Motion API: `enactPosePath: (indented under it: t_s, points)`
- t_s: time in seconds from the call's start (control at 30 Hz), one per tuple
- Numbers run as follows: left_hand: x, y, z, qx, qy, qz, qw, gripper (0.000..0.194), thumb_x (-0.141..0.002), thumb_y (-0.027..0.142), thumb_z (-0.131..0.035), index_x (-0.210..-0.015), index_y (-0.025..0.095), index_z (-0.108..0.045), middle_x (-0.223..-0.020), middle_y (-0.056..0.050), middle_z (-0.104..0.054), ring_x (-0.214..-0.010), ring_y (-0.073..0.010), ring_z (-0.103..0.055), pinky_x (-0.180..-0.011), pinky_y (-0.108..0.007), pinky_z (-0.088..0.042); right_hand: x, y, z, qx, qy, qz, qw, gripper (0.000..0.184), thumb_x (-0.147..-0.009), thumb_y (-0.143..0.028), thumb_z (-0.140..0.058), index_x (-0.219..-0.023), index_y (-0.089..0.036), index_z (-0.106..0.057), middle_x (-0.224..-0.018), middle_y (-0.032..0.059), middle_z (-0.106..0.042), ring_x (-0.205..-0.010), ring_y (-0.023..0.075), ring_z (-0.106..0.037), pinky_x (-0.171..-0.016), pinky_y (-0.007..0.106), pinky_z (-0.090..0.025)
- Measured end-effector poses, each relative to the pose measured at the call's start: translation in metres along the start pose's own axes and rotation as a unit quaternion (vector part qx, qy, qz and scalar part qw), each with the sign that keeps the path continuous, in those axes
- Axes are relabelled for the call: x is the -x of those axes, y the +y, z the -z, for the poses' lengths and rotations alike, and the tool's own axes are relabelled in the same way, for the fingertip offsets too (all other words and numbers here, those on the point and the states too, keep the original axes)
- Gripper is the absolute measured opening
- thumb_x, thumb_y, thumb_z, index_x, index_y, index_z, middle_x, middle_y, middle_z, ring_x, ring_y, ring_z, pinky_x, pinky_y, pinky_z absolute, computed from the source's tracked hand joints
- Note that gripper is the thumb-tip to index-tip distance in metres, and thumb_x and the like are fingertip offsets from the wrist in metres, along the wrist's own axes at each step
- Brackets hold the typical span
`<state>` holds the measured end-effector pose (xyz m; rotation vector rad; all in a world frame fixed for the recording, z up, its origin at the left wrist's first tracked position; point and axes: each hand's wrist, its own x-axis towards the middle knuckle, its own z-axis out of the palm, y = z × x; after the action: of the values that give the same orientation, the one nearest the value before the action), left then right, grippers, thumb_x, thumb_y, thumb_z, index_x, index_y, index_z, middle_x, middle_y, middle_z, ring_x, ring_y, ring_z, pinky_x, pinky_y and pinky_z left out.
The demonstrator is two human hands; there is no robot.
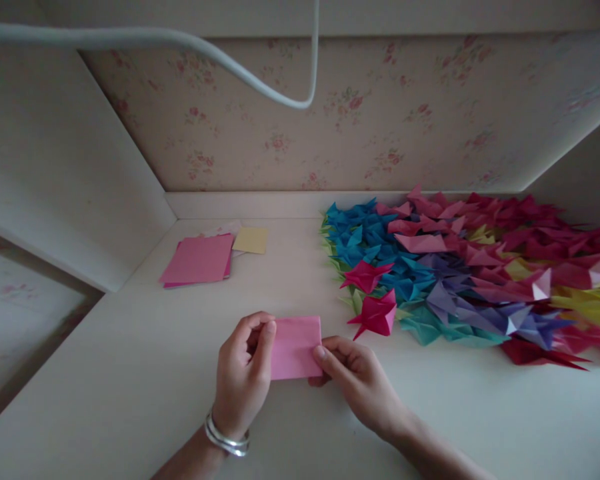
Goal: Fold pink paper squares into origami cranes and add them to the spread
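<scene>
Between my two hands is a square of pink origami paper (295,348), held flat just above the white desk. My left hand (245,370) pinches its left edge near the upper corner, thumb on top. At the right edge, my right hand (355,373) grips it between thumb and fingers, lower down. Part of the paper's edges is hidden behind the fingers. A silver bangle circles my left wrist. Closest to my right hand lies a folded bright pink paper crane (379,313).
Folded paper cranes (445,307) in many colours cover the desk's right side. At back left lies a stack of pink paper sheets (200,259) beside a small yellow sheet (251,240). A white cable (190,41) hangs across the top, before a floral wall (280,143).
</scene>
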<state>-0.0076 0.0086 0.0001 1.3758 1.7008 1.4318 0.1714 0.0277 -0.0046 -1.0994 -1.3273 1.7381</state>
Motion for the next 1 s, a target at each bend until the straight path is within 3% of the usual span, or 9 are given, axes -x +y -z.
enactPosePath:
  t_s: [0.1,0.43,0.6,0.7,0.83,0.9,1.0]
  points:
    - [-0.001,-0.002,0.001,0.009,0.013,0.014,1.000,0.016,-0.093,0.034,-0.059,-0.094,0.019,-0.063,-0.072,0.001,-0.064,-0.056,-0.0108,-0.055,-0.051,-0.018,-0.045,0.001,0.000,0.000,0.002,-0.037,-0.014,0.999,0.041,-0.088,-0.054,-0.062,-0.081,-0.014,-0.067,-0.069,0.0060,-0.071,-0.063,0.0156,-0.067,-0.061,0.026,-0.052]
    - [-0.003,-0.001,0.002,0.021,0.026,0.041,0.999,0.020,-0.090,0.038,-0.062,-0.094,0.019,-0.064,-0.059,0.004,-0.057,-0.044,-0.0094,-0.048,-0.038,-0.017,-0.036,0.003,-0.001,0.002,0.010,-0.035,0.004,0.999,0.040,-0.092,-0.050,-0.058,-0.081,-0.014,-0.070,-0.074,0.0074,-0.073,-0.068,0.0157,-0.068,-0.065,0.026,-0.052]
    - [-0.002,0.003,0.002,0.059,-0.005,0.046,0.997,0.018,-0.090,0.036,-0.062,-0.095,0.018,-0.063,-0.070,0.001,-0.065,-0.055,-0.0133,-0.061,-0.048,-0.021,-0.050,0.001,-0.002,0.004,-0.027,0.033,0.021,0.999,0.037,-0.089,-0.050,-0.063,-0.079,-0.014,-0.069,-0.070,0.0046,-0.071,-0.063,0.0141,-0.066,-0.062,0.025,-0.052]
    - [-0.002,0.006,0.004,0.111,-0.041,0.070,0.991,0.015,-0.091,0.032,-0.063,-0.094,0.018,-0.062,-0.071,0.000,-0.066,-0.059,-0.0138,-0.062,-0.053,-0.023,-0.052,-0.001,-0.002,0.007,-0.039,0.072,0.033,0.996,0.038,-0.090,-0.050,-0.062,-0.080,-0.014,-0.069,-0.070,0.0043,-0.070,-0.062,0.0144,-0.065,-0.061,0.026,-0.052]
    - [-0.005,0.007,0.006,0.254,-0.083,0.123,0.956,0.015,-0.091,0.032,-0.063,-0.087,0.017,-0.064,-0.069,0.001,-0.063,-0.060,-0.0129,-0.060,-0.052,-0.022,-0.048,-0.002,-0.001,0.013,-0.052,0.067,0.050,0.995,0.037,-0.091,-0.046,-0.063,-0.074,-0.013,-0.069,-0.064,0.0038,-0.067,-0.058,0.0140,-0.063,-0.058,0.025,-0.048]
    - [-0.007,0.009,0.006,0.331,-0.105,0.173,0.922,0.019,-0.092,0.035,-0.061,-0.087,0.018,-0.065,-0.070,0.001,-0.063,-0.059,-0.0117,-0.058,-0.051,-0.021,-0.046,-0.001,0.000,0.014,-0.091,0.029,0.026,0.995,0.035,-0.090,-0.043,-0.065,-0.071,-0.013,-0.067,-0.061,0.0033,-0.067,-0.054,0.0126,-0.061,-0.054,0.023,-0.045]
    - [-0.008,0.013,0.008,0.365,-0.146,0.236,0.889,0.019,-0.087,0.036,-0.069,-0.096,0.019,-0.067,-0.083,-0.002,-0.067,-0.062,-0.0105,-0.060,-0.054,-0.020,-0.045,0.000,0.002,0.013,-0.173,-0.045,-0.035,0.983,0.034,-0.088,-0.040,-0.068,-0.069,-0.012,-0.066,-0.054,0.0019,-0.065,-0.046,0.0103,-0.057,-0.047,0.021,-0.041]
